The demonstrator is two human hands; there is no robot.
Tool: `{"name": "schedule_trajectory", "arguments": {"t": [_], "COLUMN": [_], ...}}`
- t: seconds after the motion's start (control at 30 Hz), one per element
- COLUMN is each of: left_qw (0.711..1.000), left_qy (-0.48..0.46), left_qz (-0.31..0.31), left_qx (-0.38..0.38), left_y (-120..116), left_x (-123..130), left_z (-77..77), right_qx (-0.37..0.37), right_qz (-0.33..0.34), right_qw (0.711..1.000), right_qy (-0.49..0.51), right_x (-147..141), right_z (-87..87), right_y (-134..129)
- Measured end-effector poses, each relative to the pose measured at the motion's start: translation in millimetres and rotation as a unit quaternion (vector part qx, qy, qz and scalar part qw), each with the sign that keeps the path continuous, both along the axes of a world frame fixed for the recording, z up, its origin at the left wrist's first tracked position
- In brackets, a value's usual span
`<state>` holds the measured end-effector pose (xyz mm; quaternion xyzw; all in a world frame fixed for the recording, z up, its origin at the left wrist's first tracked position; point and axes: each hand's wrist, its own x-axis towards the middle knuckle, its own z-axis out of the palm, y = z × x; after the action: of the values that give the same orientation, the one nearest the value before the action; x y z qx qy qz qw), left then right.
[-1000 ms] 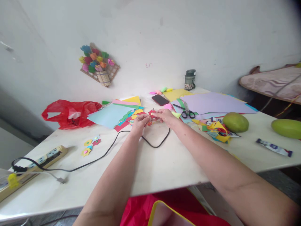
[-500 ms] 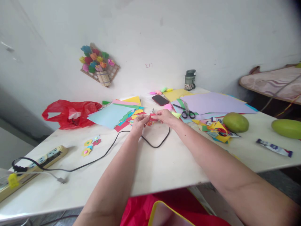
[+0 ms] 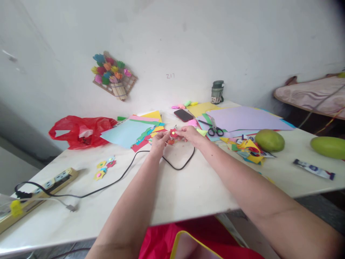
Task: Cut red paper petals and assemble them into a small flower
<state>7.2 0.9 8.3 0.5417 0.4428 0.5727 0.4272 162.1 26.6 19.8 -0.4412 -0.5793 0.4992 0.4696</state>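
A small red paper flower (image 3: 173, 133) with a yellow centre is held up between my two hands over the middle of the table. My left hand (image 3: 161, 140) pinches its left edge, while my right hand (image 3: 190, 134) grips it from the right. Just below the flower lies something orange-red (image 3: 170, 142), partly hidden by my fingers. Colourful paper strips (image 3: 147, 136) lie left of my left hand. A black cable (image 3: 176, 168) loops across the tabletop under my wrists. Finished-looking paper flowers (image 3: 100, 174) in yellow, blue and red lie farther left.
Left are a power strip (image 3: 51, 187) and a red plastic bag (image 3: 81, 131). Scissors (image 3: 215, 131), a phone (image 3: 183, 115), purple paper (image 3: 242, 118), paper scraps (image 3: 249, 149), green mangoes (image 3: 269, 140) and a glue tube (image 3: 314, 169) lie right. A dark green tumbler (image 3: 217, 92) stands behind.
The red paper flower has been turned so that its yellow centre now faces me. Both hands stay in nearly the same place.
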Motion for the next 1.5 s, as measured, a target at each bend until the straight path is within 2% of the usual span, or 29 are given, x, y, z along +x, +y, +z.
{"name": "schedule_trajectory", "arguments": {"t": [0.3,0.57,0.8,0.97,1.1,1.37,1.5], "left_qw": [0.999,0.997,0.998,0.998,0.998,0.997,0.997], "left_qy": [-0.010,0.052,0.034,0.027,0.027,0.038,0.038], "left_qz": [0.029,-0.020,-0.029,-0.045,-0.053,-0.062,-0.069], "left_qx": [-0.041,-0.054,-0.046,-0.039,-0.035,-0.025,-0.025], "left_y": [7,1,-3,-2,-2,-3,-4], "left_x": [-9,-15,-14,-15,-16,-11,-9], "left_z": [-4.2,0.7,2.2,0.8,0.0,0.5,1.8], "right_qx": [0.018,0.041,-0.005,-0.024,-0.007,0.016,0.026], "right_qz": [-0.011,0.018,0.048,0.060,0.053,-0.007,-0.011], "right_qw": [0.999,0.995,0.999,0.997,0.998,1.000,0.999], "right_qy": [-0.036,-0.089,0.024,0.028,0.016,-0.004,-0.025], "right_x": [0,4,7,5,3,-4,-4], "right_z": [6.7,4.5,-0.9,-1.5,-3.4,-5.9,-5.7], "right_y": [-5,-5,1,0,0,2,3]}}
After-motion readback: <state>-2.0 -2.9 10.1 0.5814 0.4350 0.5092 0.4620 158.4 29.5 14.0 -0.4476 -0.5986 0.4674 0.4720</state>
